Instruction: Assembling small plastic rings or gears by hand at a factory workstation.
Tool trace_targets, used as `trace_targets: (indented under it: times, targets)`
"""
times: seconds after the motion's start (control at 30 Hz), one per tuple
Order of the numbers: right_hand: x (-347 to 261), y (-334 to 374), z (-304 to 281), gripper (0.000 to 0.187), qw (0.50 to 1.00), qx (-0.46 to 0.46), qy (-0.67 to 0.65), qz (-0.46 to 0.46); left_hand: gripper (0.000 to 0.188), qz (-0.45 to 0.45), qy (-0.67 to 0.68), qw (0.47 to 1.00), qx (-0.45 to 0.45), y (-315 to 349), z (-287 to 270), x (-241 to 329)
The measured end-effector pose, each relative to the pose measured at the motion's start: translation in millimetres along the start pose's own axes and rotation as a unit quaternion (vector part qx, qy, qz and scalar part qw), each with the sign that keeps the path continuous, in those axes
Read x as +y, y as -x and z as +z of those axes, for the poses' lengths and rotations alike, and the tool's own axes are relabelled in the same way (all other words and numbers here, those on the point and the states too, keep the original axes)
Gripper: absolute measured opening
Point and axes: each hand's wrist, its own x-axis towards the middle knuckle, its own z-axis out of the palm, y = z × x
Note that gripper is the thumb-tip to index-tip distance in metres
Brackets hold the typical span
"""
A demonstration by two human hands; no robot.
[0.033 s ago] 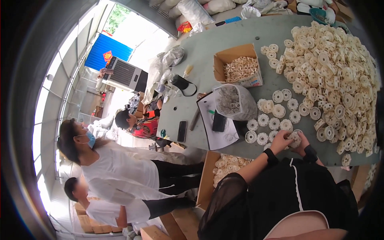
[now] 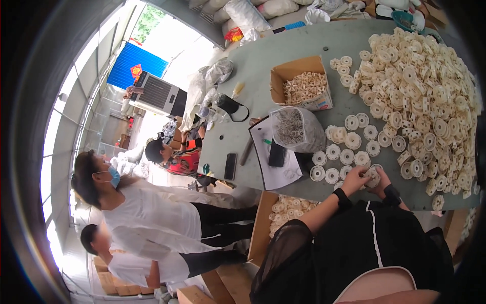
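Observation:
At the near edge of the table, my left hand (image 2: 355, 179) pinches the side of a round cream plastic wheel part (image 2: 373, 177). My right hand (image 2: 383, 183) is wrapped round the same part from the other side. Several matching round parts lie flat in loose rows just beyond my hands, among them a wheel (image 2: 332, 175) close to my left fingers. A big heap of cream parts (image 2: 420, 101) rises at the right. Left of the rows stand a clear bag of metal rings or springs (image 2: 291, 126) and an open cardboard box (image 2: 316, 105) of small cream pieces.
The grey-green table (image 2: 304, 43) also bears a sheet of paper (image 2: 276, 175), a dark phone (image 2: 230, 166) and a black cup-like thing (image 2: 230, 106). Below its edge is a carton (image 2: 260, 223) of wheel parts. Two people in white (image 2: 152, 215) stand at left; a person in red (image 2: 182, 161) is beyond.

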Motion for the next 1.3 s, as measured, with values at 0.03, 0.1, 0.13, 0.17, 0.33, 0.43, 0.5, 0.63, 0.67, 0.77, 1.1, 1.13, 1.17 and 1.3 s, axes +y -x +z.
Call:
trace_targets:
  times: [0.03, 0.1, 0.13, 0.17, 0.33, 0.43, 0.5, 0.63, 0.67, 0.77, 1.1, 1.13, 1.17, 1.3]
  targets:
    - [2, -1, 3, 0.044, 0.999, 0.052, 0.005, -0.001, 0.03, -0.046, 0.034, 0.997, -0.042, 2, -2, 1]
    - [9, -8, -2, 0.044, 0.995, 0.101, 0.016, -0.001, 0.03, -0.092, 0.07, 0.99, -0.078, 7, -2, 0]
    - [10, -14, -6, 0.043, 0.996, 0.09, -0.013, -0.004, 0.032, -0.108, 0.017, 0.992, -0.068, 8, 1, 0]
    - [10, -18, -11, 0.043, 0.996, 0.078, -0.042, -0.005, 0.034, -0.125, -0.035, 0.99, -0.057, 9, 3, 0]
    - [-4, -10, -18, 0.044, 0.999, -0.039, -0.01, 0.01, 0.036, 0.001, -0.082, 0.996, 0.041, 13, 18, 32]
    - [-14, 7, -30, 0.046, 0.995, -0.053, 0.053, 0.063, 0.038, 0.107, -0.097, 0.988, 0.051, 11, 29, 32]
    - [-20, 20, -33, 0.047, 0.993, -0.049, 0.044, 0.102, 0.038, 0.029, -0.095, 0.994, -0.038, 9, 32, 36]
    - [-29, 33, -46, 0.046, 0.994, -0.037, 0.057, 0.086, 0.033, -0.034, -0.057, 0.998, -0.006, 7, 55, 43]
    - [-29, 34, -50, 0.046, 0.996, -0.022, 0.055, 0.071, 0.033, -0.035, -0.058, 0.998, -0.005, 7, 61, 45]
    - [-24, 29, -70, 0.044, 0.998, 0.003, 0.031, 0.045, 0.03, -0.053, -0.022, 0.997, 0.046, 6, 77, 57]
    - [-33, 36, -101, 0.041, 0.989, -0.113, -0.019, 0.091, 0.035, -0.063, -0.086, 0.993, 0.06, 16, 99, 79]
    - [-35, 39, -99, 0.041, 0.988, -0.118, -0.014, 0.097, 0.036, 0.043, -0.143, 0.984, 0.092, 17, 104, 78]
    - [-40, 47, -94, 0.042, 0.988, -0.107, -0.01, 0.111, 0.036, 0.037, -0.148, 0.983, 0.104, 16, 109, 73]
    - [-61, 84, -73, 0.04, 0.986, -0.061, 0.0, 0.153, 0.035, 0.033, -0.127, 0.991, -0.022, 16, 117, 73]
